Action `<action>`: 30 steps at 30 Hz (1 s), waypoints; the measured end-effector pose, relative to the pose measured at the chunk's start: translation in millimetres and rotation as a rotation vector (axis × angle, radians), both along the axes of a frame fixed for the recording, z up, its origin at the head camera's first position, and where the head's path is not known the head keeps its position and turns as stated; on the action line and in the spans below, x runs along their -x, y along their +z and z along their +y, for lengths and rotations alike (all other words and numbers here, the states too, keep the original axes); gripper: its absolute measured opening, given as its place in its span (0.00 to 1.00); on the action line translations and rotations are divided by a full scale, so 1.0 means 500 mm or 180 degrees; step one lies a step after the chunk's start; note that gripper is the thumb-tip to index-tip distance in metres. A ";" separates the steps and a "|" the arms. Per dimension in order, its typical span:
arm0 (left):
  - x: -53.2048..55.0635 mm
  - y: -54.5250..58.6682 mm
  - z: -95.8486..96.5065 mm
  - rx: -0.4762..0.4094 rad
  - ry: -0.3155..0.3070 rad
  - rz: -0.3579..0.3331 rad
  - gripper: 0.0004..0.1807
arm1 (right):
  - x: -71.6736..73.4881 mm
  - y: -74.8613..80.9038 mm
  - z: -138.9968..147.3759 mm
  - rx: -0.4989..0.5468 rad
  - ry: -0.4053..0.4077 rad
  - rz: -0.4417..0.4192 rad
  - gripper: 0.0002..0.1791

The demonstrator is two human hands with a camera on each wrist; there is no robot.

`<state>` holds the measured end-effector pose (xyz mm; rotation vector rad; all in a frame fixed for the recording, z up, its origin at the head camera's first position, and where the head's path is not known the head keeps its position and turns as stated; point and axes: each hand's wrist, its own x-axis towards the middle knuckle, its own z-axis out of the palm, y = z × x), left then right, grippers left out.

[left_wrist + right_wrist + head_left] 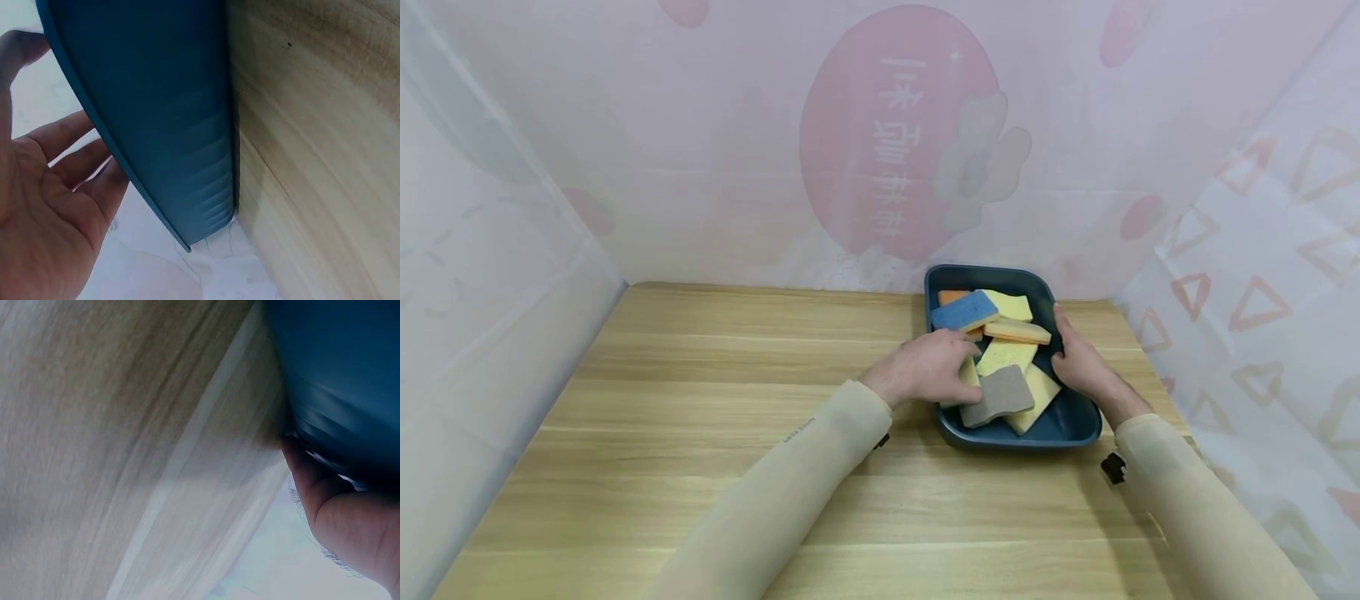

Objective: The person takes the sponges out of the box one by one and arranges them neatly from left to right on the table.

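Observation:
A dark blue plastic basin [1015, 442] stands at the back right of the table, holding several sponges. My left hand [932, 367] reaches over its left rim, thumb and fingers around a pale yellow sponge [970, 372] by the wall. In the left wrist view the fingertips are hidden behind the rim. Close by the thumb lies a grey sponge [1000, 396], over a yellow sponge [1039, 400]. My right hand [1081, 364] holds the basin's right side, thumb at the rim; in the right wrist view a finger [303, 469] lies against the outer wall.
Further back in the basin are a blue sponge [964, 311], an orange one [952, 296] and a yellow one [1011, 305]. A yellow-orange sponge [1017, 332] tilts in the middle. Printed cloth walls [737, 208] border the wooden table [715, 375].

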<state>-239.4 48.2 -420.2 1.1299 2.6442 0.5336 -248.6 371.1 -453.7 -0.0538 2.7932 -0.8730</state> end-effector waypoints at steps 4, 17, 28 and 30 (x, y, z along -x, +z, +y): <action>-0.002 0.000 0.006 0.0096 -0.0026 -0.0053 0.36 | -0.001 0.000 0.001 -0.0002 0.0016 0.0027 0.53; -0.016 0.006 0.026 0.0571 -0.0345 0.0463 0.18 | -0.003 0.000 0.004 -0.0050 0.0067 0.0066 0.53; -0.022 0.038 0.017 0.0032 -0.0079 0.0781 0.10 | -0.005 0.000 0.003 -0.0062 0.0071 0.0067 0.53; -0.021 0.043 0.012 -0.0024 -0.0071 0.0827 0.12 | -0.006 0.000 0.001 -0.0050 0.0068 0.0065 0.53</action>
